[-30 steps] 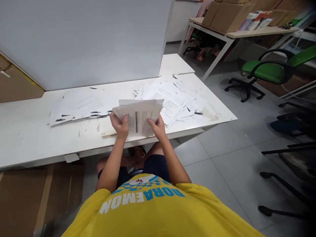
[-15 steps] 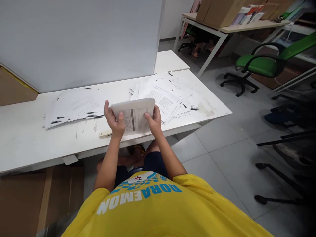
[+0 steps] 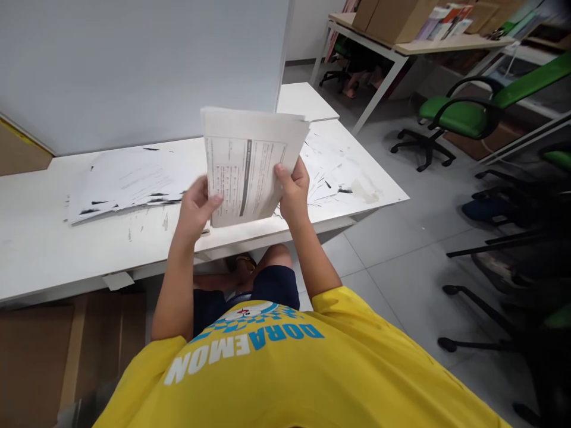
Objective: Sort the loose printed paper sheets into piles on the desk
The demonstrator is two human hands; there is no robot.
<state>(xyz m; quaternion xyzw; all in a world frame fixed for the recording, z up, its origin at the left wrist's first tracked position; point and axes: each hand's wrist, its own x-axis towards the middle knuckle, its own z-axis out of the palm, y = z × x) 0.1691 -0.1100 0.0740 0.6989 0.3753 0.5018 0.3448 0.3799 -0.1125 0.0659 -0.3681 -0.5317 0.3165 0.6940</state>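
Between my two hands a stack of printed paper sheets point(image 3: 250, 166) is held up above the desk's front edge, its printed face towards me. My left hand point(image 3: 196, 208) grips the stack's lower left side, thumb on the front sheet. On the right side my right hand point(image 3: 292, 184) has its thumb on the front and the fingers behind, out of sight. A pile of papers with black smudges point(image 3: 127, 181) lies on the desk to the left. More spread papers point(image 3: 328, 169) lie on the right, partly hidden by the held stack.
The white desk point(image 3: 35, 238) runs along a grey partition point(image 3: 143, 65). Cardboard boxes point(image 3: 35, 356) stand under it at the lower left. A green chair point(image 3: 459, 116) and another table point(image 3: 428, 47) with a large carton point(image 3: 388, 21) are at the right. Part of a seated person shows behind.
Both hands have raised the stack and tilted it up, so more of its printed face shows. It now covers part of the papers on the right.
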